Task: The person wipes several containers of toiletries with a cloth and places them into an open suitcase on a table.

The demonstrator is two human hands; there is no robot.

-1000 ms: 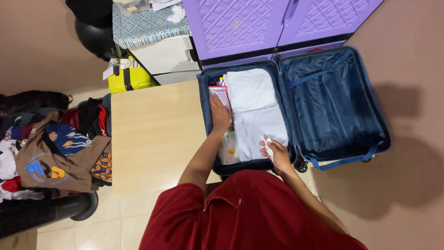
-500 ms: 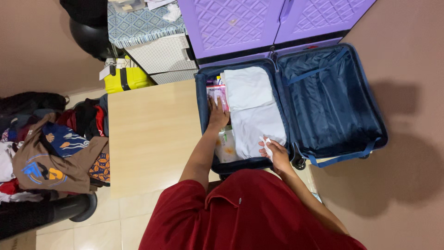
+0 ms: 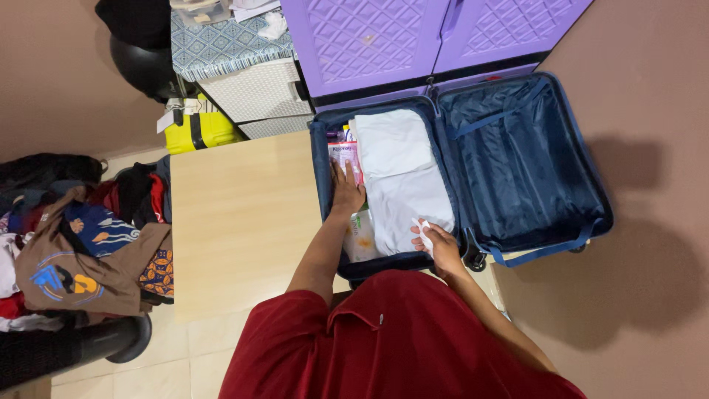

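Though lid open, suitcase (image 3: pixel 458 174) w/ white clothes (image 3: pixel 402 177): left hand (image 3: pixel 346 193) flat on pink packet (image 3: pixel 347 157), right hand (image 3: pixel 439 244) grip on clothes' corner.

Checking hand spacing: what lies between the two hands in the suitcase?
In the head view, folded white clothing and a pale packet lie between the left hand and right hand, inside the blue suitcase.

The left hand (image 3: pixel 346 193) covers part of a pink packet (image 3: pixel 346 157), and folded white clothes (image 3: pixel 402 174) hide the suitcase (image 3: pixel 322 159) floor.
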